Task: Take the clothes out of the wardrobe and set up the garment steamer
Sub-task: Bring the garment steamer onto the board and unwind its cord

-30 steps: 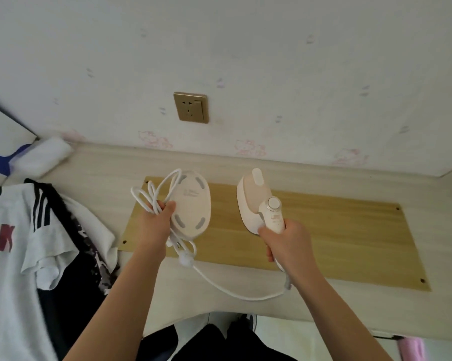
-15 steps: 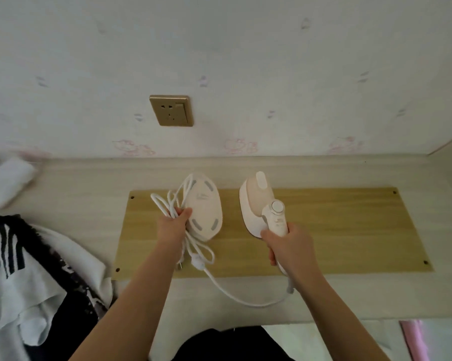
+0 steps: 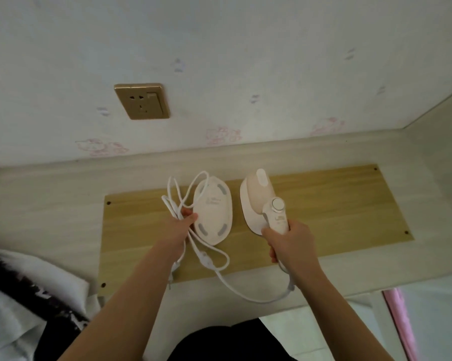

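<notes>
Gripping steamer [image 3: 261, 201], right hand [image 3: 290, 241]; left hand [image 3: 179, 227] clutches base [image 3: 212, 209], cord [image 3: 183, 199].

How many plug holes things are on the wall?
1. The only wall socket is a gold plate on the wall, above the wooden board and left of the steamer. More could be outside the picture.

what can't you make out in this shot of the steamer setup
Head view only:
- Plug of the white cord: mostly behind the left forearm.
- Steamer handle: covered by the right hand.
- Lettering on the oval base: too small.
- Clothes: cut off by the left edge, blurred.
- Left hand fingers: hidden behind cord loops.
</notes>
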